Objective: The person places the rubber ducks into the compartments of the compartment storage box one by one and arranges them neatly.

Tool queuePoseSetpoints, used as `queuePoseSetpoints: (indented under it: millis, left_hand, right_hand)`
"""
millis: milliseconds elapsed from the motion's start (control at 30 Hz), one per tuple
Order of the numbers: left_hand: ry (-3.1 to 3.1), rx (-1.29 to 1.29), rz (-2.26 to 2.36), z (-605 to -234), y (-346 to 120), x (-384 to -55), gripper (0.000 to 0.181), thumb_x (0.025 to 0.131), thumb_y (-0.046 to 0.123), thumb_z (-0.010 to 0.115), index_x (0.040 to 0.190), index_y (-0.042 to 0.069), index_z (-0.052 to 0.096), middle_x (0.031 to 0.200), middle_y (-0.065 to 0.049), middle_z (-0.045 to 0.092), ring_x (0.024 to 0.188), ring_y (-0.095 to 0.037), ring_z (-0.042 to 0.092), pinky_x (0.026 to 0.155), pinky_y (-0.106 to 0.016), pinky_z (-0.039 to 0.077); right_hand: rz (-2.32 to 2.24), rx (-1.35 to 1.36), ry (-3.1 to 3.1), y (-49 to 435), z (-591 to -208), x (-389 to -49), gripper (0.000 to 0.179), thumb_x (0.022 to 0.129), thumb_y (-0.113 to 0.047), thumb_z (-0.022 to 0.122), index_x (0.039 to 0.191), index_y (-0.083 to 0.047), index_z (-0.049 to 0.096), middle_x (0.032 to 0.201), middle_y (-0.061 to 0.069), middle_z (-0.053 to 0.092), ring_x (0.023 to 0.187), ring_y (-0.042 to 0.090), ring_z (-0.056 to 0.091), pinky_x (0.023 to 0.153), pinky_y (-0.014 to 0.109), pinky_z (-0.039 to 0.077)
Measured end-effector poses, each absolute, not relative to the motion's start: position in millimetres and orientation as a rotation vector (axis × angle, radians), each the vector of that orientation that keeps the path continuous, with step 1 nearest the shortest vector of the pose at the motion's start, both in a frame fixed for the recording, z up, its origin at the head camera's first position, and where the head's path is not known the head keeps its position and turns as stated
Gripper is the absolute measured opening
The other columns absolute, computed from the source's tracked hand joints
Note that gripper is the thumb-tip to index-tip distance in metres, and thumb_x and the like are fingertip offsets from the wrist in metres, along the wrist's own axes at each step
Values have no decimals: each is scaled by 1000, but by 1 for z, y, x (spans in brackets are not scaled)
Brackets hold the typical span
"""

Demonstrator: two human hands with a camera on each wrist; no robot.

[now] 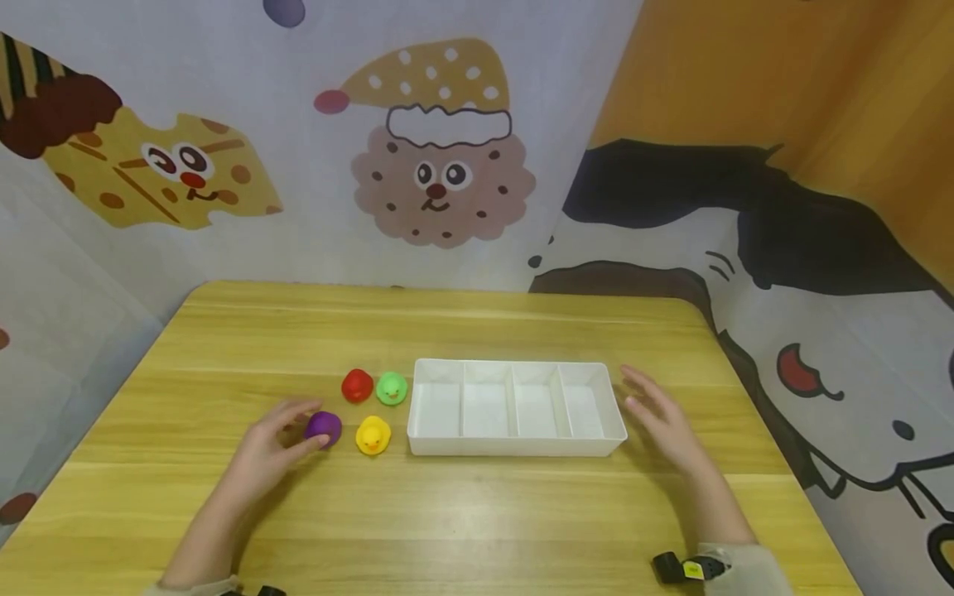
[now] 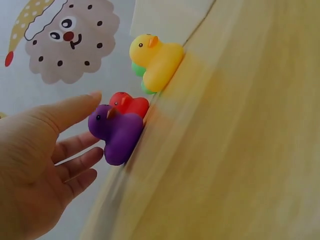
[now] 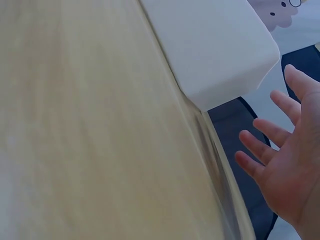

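My left hand (image 1: pixel 272 443) is at a purple rubber duck (image 1: pixel 324 428), its thumb and fingers spread on either side. In the left wrist view the purple duck stands upright on the table, the thumb by its head; whether any fingertip touches it I cannot tell. Close by are a yellow duck (image 1: pixel 373 435), a red duck (image 1: pixel 357 386) and a green duck (image 1: pixel 391 388), which the yellow one mostly hides in the left wrist view. My right hand (image 1: pixel 666 418), fingers extended and holding nothing, is beside the right end of a white divided tray (image 1: pixel 514 447), apparently just off it.
Bare compartments in a row, split by thin dividers (image 1: pixel 513 397), make up the tray. Everything stands on a wood-grain table (image 1: pixel 462 521). Behind it hangs a cloth (image 1: pixel 320 248) printed with cartoon figures.
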State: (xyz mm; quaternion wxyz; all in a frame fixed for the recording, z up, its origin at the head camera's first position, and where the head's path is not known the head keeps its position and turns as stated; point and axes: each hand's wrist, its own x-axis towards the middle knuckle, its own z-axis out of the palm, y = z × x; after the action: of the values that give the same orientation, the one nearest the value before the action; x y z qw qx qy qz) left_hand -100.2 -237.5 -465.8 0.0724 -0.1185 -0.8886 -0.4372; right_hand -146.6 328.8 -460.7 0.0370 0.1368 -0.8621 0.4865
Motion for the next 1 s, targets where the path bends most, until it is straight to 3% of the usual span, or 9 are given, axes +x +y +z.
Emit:
queuePoseSetpoints:
  millis: [67, 167, 433, 1000]
  left_hand:
    - [-2666, -365, -1317, -467, -237, -100, 44, 83, 11, 76, 123, 0, 60, 119, -14, 59, 100, -29, 59, 83, -44, 51]
    - [-2662, -368, -1301, -469, -237, -100, 40, 83, 9, 75, 120, 0, 62, 116, -12, 60, 100, -29, 60, 83, -44, 51]
    - [-2675, -352, -1263, -472, -237, -101, 30, 84, 12, 74, 113, 6, 67, 110, -2, 63, 100, -19, 59, 83, -28, 51]
    - [-2685, -331, -1248, -471, -237, -101, 30, 83, 12, 76, 112, 8, 69, 109, 0, 64, 98, -16, 59, 83, -16, 47]
  right_hand:
    - [1545, 441, -2633, 329, -463, -147, 47, 100, -7, 49, 146, -6, 37, 148, 17, 36, 125, 42, 41, 95, 18, 36]
    - [1626, 473, -2606, 329, -466, -147, 46, 100, -8, 48, 145, -3, 37, 144, 21, 40, 124, 39, 43, 94, 15, 36]
    - [1787, 567, -2543, 329, -473, -149, 46, 98, -1, 50, 142, 5, 37, 136, 28, 46, 118, 5, 50, 94, 17, 38]
    - [1856, 638, -2477, 328, -476, -150, 45, 98, 3, 47, 141, 7, 36, 138, 29, 43, 119, 8, 50, 95, 19, 40]
